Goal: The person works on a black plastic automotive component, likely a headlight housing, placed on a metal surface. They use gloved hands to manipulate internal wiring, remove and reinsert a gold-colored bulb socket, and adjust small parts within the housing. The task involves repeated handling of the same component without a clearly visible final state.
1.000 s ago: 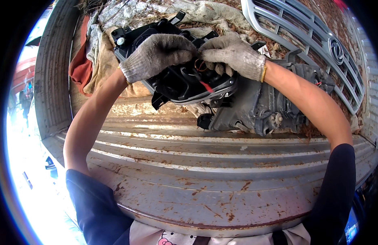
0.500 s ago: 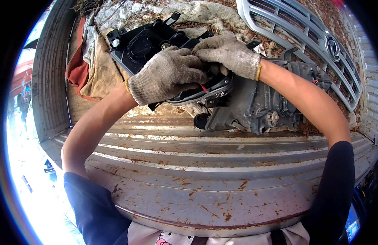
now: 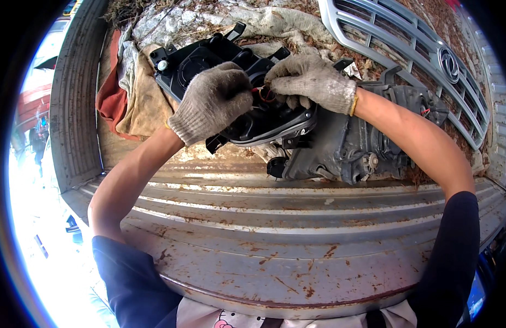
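A black car headlight assembly (image 3: 194, 70) lies with its back up in a truck bed, its lens rim toward me. Both of my hands wear grey knitted gloves and work over an opening in its housing. My left hand (image 3: 214, 98) is closed, its thumb and fingers pinched at a thin red wire (image 3: 268, 98) that rises from the opening. Across from it, my right hand (image 3: 313, 82) pinches the same wiring between thumb and forefinger, its other fingers curled over the housing. The wire's ends are partly hidden by the gloves.
A second, dusty headlight unit (image 3: 346, 142) sits right beside the first. Behind it leans a silver car grille (image 3: 411, 41). Tan and red cloths (image 3: 141, 104) lie at the left. The rusty metal tailgate (image 3: 253, 246) stretches between me and the parts.
My hands have drawn slightly apart, baring the red wire between them. My left fingers have curled in tighter. The whole view has shifted a little.
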The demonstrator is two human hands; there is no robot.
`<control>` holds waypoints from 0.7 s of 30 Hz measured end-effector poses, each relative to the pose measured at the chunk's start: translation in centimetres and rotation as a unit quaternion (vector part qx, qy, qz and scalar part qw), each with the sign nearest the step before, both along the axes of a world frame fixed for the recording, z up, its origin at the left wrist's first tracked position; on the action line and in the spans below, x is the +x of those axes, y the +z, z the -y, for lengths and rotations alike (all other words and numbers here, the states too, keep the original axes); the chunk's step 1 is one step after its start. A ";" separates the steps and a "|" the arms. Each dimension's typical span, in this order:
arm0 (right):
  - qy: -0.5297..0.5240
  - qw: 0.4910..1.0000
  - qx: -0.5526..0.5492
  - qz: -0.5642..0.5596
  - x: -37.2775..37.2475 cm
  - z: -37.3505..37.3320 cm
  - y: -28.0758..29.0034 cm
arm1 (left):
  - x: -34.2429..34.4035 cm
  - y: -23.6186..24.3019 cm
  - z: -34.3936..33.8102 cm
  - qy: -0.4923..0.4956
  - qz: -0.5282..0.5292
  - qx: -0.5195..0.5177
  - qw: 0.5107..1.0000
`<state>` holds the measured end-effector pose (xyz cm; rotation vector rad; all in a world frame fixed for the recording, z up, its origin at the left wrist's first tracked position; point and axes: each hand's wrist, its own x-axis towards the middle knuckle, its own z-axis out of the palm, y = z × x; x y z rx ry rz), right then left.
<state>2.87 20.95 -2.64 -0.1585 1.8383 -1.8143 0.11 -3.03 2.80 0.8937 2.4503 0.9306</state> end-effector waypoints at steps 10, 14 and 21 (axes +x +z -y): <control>0.008 0.998 0.058 -0.016 0.3 0.6 0.7 | 0.0 -0.7 -0.1 0.024 0.043 0.020 0.999; 0.007 0.997 0.071 -0.024 0.3 0.7 1.1 | 0.0 -0.6 0.0 0.030 0.035 0.008 0.999; 0.001 0.996 0.084 -0.043 0.4 0.8 1.3 | 0.1 -0.1 -0.1 0.033 0.064 -0.014 0.997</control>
